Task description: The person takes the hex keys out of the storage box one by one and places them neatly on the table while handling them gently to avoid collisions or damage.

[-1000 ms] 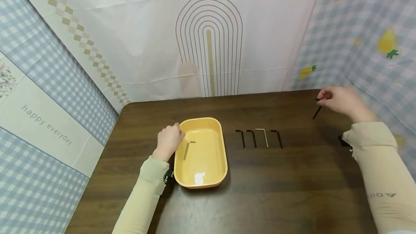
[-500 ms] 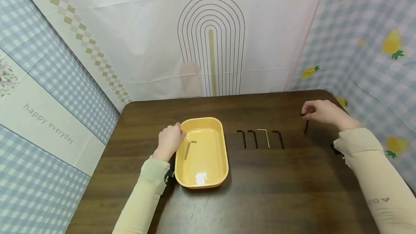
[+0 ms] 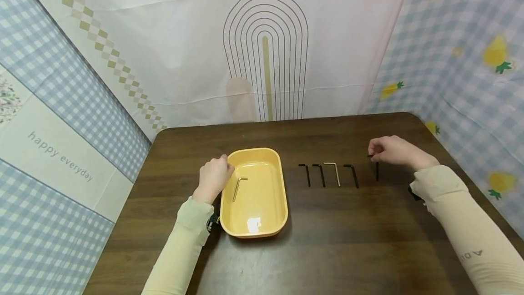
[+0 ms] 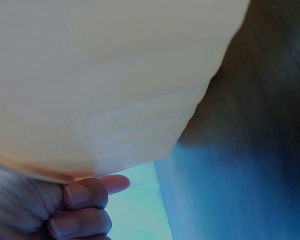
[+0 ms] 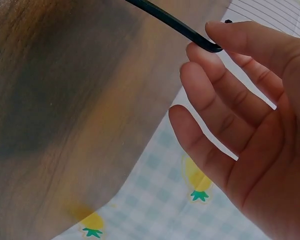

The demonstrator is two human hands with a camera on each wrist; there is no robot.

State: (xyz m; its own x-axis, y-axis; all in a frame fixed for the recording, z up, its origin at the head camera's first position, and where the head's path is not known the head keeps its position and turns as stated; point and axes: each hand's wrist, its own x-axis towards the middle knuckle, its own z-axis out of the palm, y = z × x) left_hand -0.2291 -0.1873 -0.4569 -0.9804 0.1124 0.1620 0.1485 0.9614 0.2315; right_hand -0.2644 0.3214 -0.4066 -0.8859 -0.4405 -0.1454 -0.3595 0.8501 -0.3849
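Note:
My left hand (image 3: pixel 214 177) grips the left rim of a yellow rectangular tray (image 3: pixel 282 195); in the left wrist view its curled fingers (image 4: pixel 82 200) sit at the tray's edge. A silver hex key (image 3: pixel 236 189) lies inside the tray. At the right, my right hand (image 3: pixel 399 151) pinches a black hex key (image 3: pixel 377 172) near its bend, long arm pointing down toward the table. In the right wrist view, thumb and forefinger hold that key (image 5: pixel 170 22) while the other fingers spread loosely. Left of it lie three black hex keys (image 3: pixel 354 176) and a silver hex key (image 3: pixel 337 175), in a row.
The dark wooden table (image 3: pixel 327 249) spreads under everything. A white printed cloth (image 3: pixel 184 58) hangs behind its back edge. Blue checked cloth (image 3: pixel 462 94) with pineapples borders the right side, and more checked cloth (image 3: pixel 49 222) the left.
My right hand has moved left and toward me with the black hex key, bringing it beside the row. The key now hangs more upright. My left hand stays at the tray.

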